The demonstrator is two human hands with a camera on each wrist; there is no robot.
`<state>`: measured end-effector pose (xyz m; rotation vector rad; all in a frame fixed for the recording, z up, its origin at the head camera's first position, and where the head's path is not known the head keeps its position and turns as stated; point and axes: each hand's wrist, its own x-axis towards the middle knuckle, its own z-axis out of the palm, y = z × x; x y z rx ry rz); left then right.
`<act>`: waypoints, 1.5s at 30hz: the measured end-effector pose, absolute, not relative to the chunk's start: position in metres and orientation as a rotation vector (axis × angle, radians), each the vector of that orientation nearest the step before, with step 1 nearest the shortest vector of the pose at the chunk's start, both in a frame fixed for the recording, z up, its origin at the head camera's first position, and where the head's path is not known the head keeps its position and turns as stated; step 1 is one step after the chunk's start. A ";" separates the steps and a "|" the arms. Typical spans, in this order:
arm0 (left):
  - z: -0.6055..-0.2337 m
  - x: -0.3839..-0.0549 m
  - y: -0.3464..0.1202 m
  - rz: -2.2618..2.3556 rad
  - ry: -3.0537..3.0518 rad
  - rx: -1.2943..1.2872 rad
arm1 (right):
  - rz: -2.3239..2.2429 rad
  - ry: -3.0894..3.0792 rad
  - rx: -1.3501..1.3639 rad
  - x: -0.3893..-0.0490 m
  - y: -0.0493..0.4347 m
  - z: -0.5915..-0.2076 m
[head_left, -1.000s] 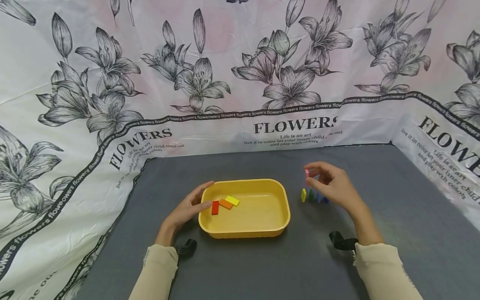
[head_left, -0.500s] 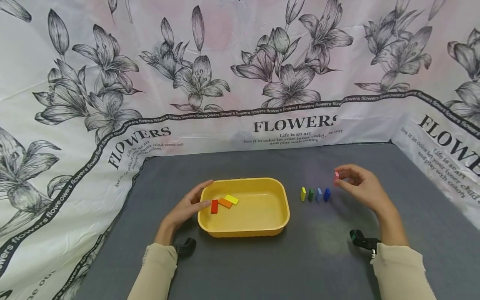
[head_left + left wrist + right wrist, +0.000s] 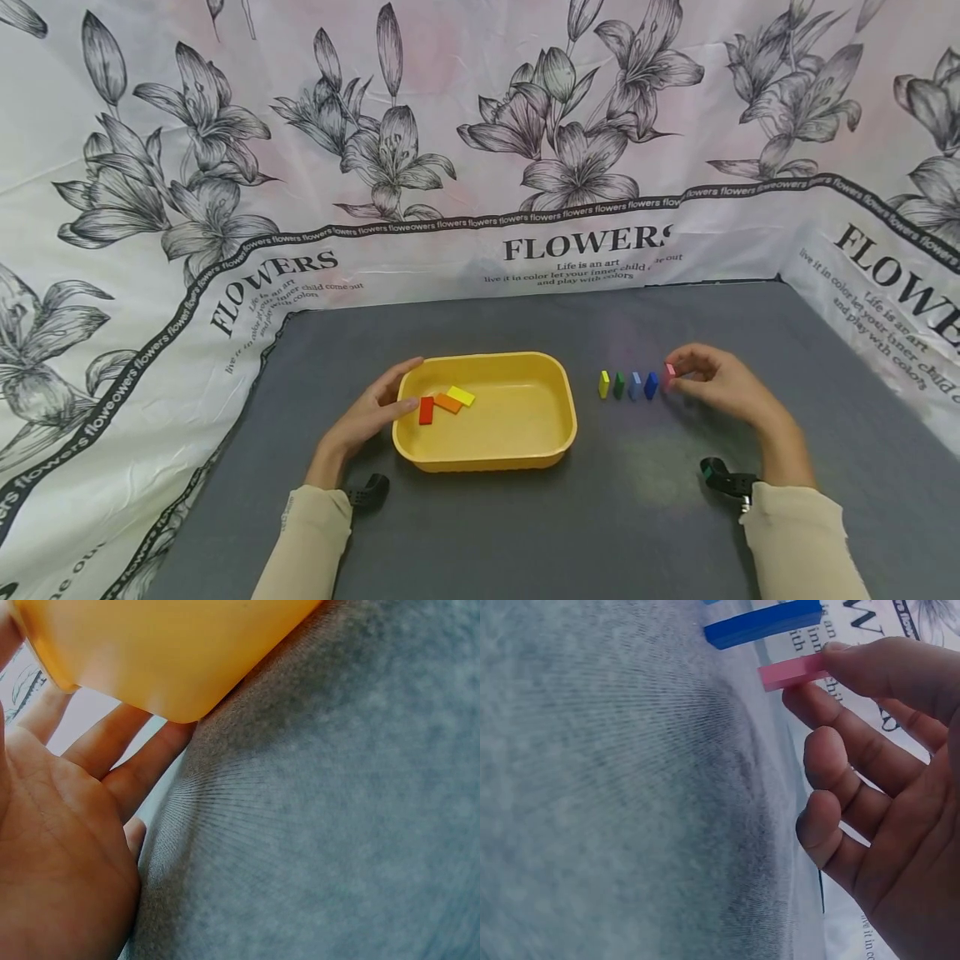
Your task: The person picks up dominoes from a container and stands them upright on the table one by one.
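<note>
My right hand (image 3: 722, 382) pinches a pink domino block (image 3: 669, 377) upright between thumb and fingertips, at the right end of a row. In the right wrist view the pink block is beside the blue domino block (image 3: 765, 624), with a small gap between. To its left stand a light blue block (image 3: 635, 386), a green block (image 3: 619, 384) and a yellow block (image 3: 603, 384). My left hand (image 3: 369, 417) grips the left end of a yellow plastic tray (image 3: 487, 463), thumb over the rim and fingers along the outside wall (image 3: 172, 660).
Inside the tray lie a red block (image 3: 426, 410), an orange block (image 3: 447, 403) and a bright yellow block (image 3: 461, 396). A grey cloth (image 3: 555, 533) covers the table. Flower-printed fabric (image 3: 420, 267) hangs behind and at the sides.
My right hand first carried the pink block rightward from above the row, then lowered it to the table beside the blue block. The left hand keeps its hold on the tray.
</note>
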<state>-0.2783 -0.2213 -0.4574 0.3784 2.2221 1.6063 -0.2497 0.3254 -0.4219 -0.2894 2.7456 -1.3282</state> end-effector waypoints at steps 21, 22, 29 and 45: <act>-0.452 -0.277 -0.220 1.621 2.207 0.405 | -1.260 2.708 -0.268 -0.250 0.323 -0.427; -0.453 -0.277 -0.220 1.620 2.207 0.405 | -1.256 2.710 -0.266 -0.250 0.323 -0.427; -0.453 -0.278 -0.221 1.623 2.201 0.399 | -1.272 2.702 -0.286 -0.252 0.323 -0.427; -0.456 -0.277 -0.222 1.619 2.210 0.378 | -1.300 2.658 -0.291 -0.250 0.326 -0.425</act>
